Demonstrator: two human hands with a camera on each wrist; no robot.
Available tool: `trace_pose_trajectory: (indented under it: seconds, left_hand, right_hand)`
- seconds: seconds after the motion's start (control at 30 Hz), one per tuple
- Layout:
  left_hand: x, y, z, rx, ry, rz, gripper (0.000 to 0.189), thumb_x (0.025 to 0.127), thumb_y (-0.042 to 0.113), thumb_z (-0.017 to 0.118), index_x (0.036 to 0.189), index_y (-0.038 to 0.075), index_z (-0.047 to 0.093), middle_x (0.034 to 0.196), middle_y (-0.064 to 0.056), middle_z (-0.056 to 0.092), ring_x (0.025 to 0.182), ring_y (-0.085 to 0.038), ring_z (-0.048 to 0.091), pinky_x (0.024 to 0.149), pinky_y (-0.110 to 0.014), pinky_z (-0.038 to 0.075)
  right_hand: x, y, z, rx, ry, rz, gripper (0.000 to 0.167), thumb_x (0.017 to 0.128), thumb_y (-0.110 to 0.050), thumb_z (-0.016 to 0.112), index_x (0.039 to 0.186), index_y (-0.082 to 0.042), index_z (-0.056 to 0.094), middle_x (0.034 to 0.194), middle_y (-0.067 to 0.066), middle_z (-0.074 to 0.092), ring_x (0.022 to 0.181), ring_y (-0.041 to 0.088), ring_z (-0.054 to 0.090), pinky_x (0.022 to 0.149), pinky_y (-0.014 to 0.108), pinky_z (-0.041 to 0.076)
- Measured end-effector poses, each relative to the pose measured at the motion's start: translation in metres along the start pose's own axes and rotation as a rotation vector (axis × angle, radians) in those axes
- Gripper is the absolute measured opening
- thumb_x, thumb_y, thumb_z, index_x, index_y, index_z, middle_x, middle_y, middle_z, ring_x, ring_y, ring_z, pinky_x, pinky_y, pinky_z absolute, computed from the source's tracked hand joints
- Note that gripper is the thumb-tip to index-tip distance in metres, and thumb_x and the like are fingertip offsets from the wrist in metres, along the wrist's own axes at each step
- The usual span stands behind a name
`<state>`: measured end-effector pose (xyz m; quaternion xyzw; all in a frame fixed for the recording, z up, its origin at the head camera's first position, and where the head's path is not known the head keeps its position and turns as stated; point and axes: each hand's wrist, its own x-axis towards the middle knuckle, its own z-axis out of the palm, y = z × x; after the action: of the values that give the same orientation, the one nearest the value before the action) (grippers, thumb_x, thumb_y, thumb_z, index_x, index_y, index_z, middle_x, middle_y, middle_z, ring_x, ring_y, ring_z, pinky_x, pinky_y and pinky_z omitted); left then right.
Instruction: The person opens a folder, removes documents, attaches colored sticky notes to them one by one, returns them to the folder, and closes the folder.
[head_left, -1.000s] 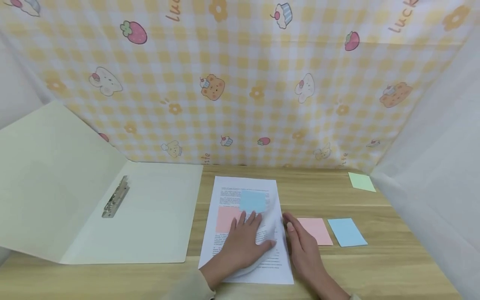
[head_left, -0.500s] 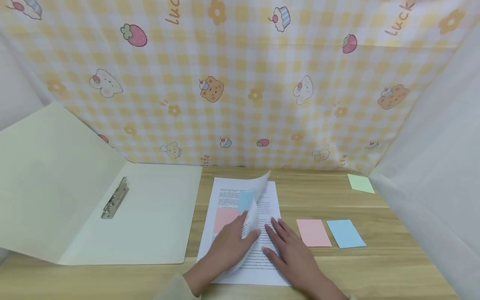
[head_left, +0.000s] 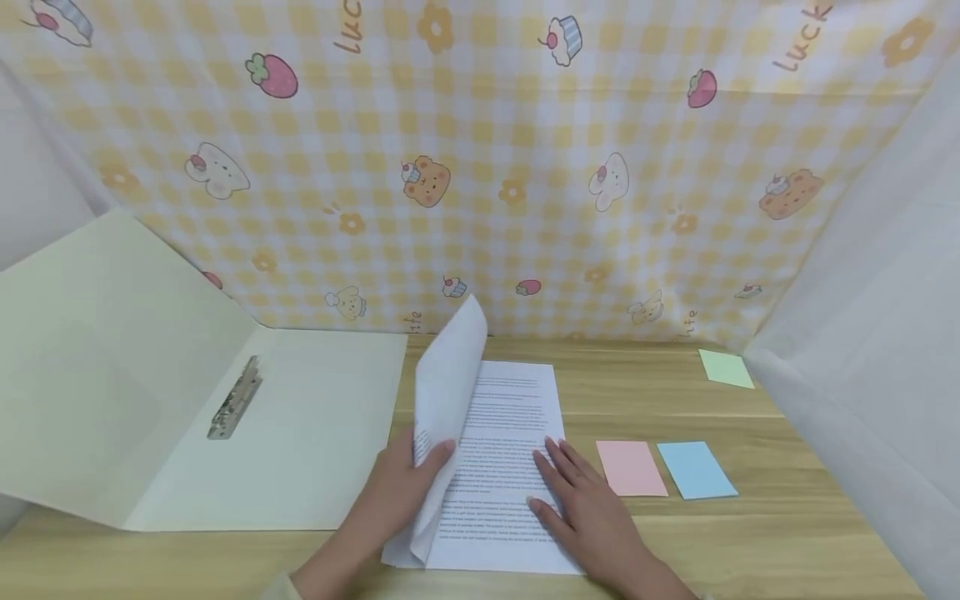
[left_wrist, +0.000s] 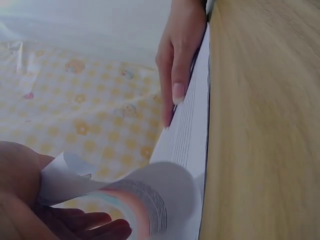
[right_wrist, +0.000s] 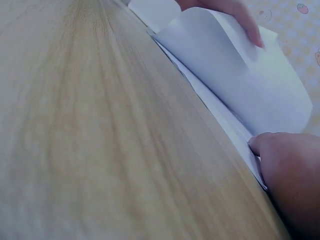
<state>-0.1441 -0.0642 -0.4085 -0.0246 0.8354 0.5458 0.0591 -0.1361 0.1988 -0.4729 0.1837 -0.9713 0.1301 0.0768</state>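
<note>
My left hand (head_left: 401,483) holds a turned-up sheet of paper (head_left: 452,358) by its right part, thumb on one face and fingers behind. The sheet curls over to the left; in the left wrist view pink and blue patches (left_wrist: 132,202) show on its inner face. Beneath it lies a printed page (head_left: 502,467) with lines of text, flat on the table. My right hand (head_left: 592,508) rests on that page's right edge, fingers spread and fairly straight. In the right wrist view the lifted sheet (right_wrist: 240,70) arches up between both hands.
An open pale folder (head_left: 322,425) with a metal clip (head_left: 235,400) lies on the left, its cover raised. Right of the pages are a pink note (head_left: 632,468), a blue note (head_left: 697,471) and, farther back, a green note (head_left: 726,368). A checked cloth (head_left: 480,167) hangs behind.
My left hand has lifted the top sheet and swung it left, baring the page below. The right hand has moved from beside the pages onto the page's right edge.
</note>
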Motion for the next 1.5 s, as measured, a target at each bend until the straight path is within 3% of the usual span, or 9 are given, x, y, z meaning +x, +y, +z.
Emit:
trace_pose_trajectory:
  seconds: [0.23,0.43,0.6,0.77,1.0,1.13,1.23,1.37,1.5]
  left_hand:
    - [-0.004,-0.012,-0.023,0.015,0.079,-0.007,0.062,0.101,0.036,0.059,0.15,0.003,0.04,0.117,-0.017,0.07,0.079,-0.016,0.069,0.066,-0.029,0.056]
    - [-0.006,-0.024,-0.045,0.052,0.124,-0.035,0.073,0.099,0.036,0.063,0.154,0.002,0.03,0.126,-0.024,0.065,0.087,-0.019,0.071,0.07,-0.035,0.06]
    - [-0.006,-0.034,-0.061,0.121,0.162,-0.049,0.086,0.097,0.036,0.067,0.157,-0.002,0.019,0.133,-0.029,0.059,0.1,-0.032,0.071,0.078,-0.042,0.061]
    - [-0.005,-0.042,-0.072,0.19,0.169,-0.07,0.099,0.097,0.039,0.067,0.16,-0.003,0.004,0.147,-0.037,0.045,0.122,-0.049,0.06,0.095,-0.054,0.055]
    - [-0.005,-0.048,-0.079,0.268,0.178,-0.065,0.106,0.095,0.031,0.069,0.16,0.002,-0.009,0.154,-0.04,0.032,0.128,-0.055,0.053,0.098,-0.061,0.051]
    - [-0.003,-0.049,-0.08,0.319,0.179,-0.014,0.113,0.092,0.021,0.073,0.159,0.002,-0.016,0.162,-0.037,0.016,0.14,-0.055,0.039,0.109,-0.065,0.042]
    - [-0.002,-0.049,-0.079,0.393,0.191,0.038,0.12,0.088,0.017,0.077,0.159,0.005,-0.018,0.166,-0.032,-0.002,0.148,-0.058,0.02,0.114,-0.069,0.03]
    - [-0.003,-0.052,-0.077,0.531,0.26,0.159,0.132,0.076,0.015,0.088,0.161,0.006,-0.014,0.165,-0.029,-0.019,0.151,-0.059,-0.001,0.117,-0.073,0.015]
    - [-0.002,-0.057,-0.074,0.649,0.335,0.297,0.142,0.063,0.014,0.096,0.163,0.011,-0.005,0.165,-0.026,-0.025,0.151,-0.055,-0.018,0.117,-0.076,-0.005]
  right_hand:
    - [0.0,0.0,0.001,0.004,-0.016,0.004,0.063,0.099,-0.053,0.056,0.151,-0.017,0.049,0.163,0.004,0.039,0.154,0.026,0.033,0.121,0.047,0.036]
    - [0.0,0.0,0.0,0.005,-0.015,0.0,0.063,0.099,-0.052,0.057,0.15,-0.017,0.05,0.163,0.004,0.039,0.154,0.026,0.033,0.121,0.046,0.036]
    - [0.0,0.0,0.0,0.001,-0.008,-0.002,0.062,0.099,-0.051,0.058,0.15,-0.017,0.05,0.163,0.004,0.039,0.153,0.026,0.034,0.12,0.046,0.037]
    - [-0.001,0.0,0.001,0.009,-0.006,0.004,0.062,0.098,-0.051,0.058,0.15,-0.018,0.05,0.163,0.004,0.04,0.153,0.026,0.034,0.12,0.046,0.037]
    - [-0.001,0.0,0.001,0.016,-0.012,0.015,0.062,0.098,-0.051,0.058,0.15,-0.018,0.05,0.163,0.003,0.039,0.153,0.026,0.034,0.12,0.047,0.037]
    - [0.0,0.0,0.001,0.017,-0.028,0.024,0.063,0.098,-0.052,0.058,0.151,-0.019,0.049,0.164,0.002,0.038,0.154,0.026,0.033,0.12,0.047,0.037]
    - [0.0,0.0,0.001,0.015,-0.041,0.031,0.064,0.098,-0.052,0.058,0.152,-0.019,0.048,0.164,0.001,0.037,0.154,0.026,0.032,0.121,0.047,0.036]
    - [0.0,0.001,0.002,0.012,-0.043,0.033,0.064,0.098,-0.053,0.058,0.152,-0.02,0.048,0.164,0.001,0.037,0.154,0.026,0.032,0.121,0.047,0.036]
    - [0.0,0.001,0.002,0.014,-0.024,0.026,0.064,0.098,-0.052,0.059,0.151,-0.019,0.049,0.164,0.001,0.038,0.154,0.026,0.033,0.12,0.047,0.037]
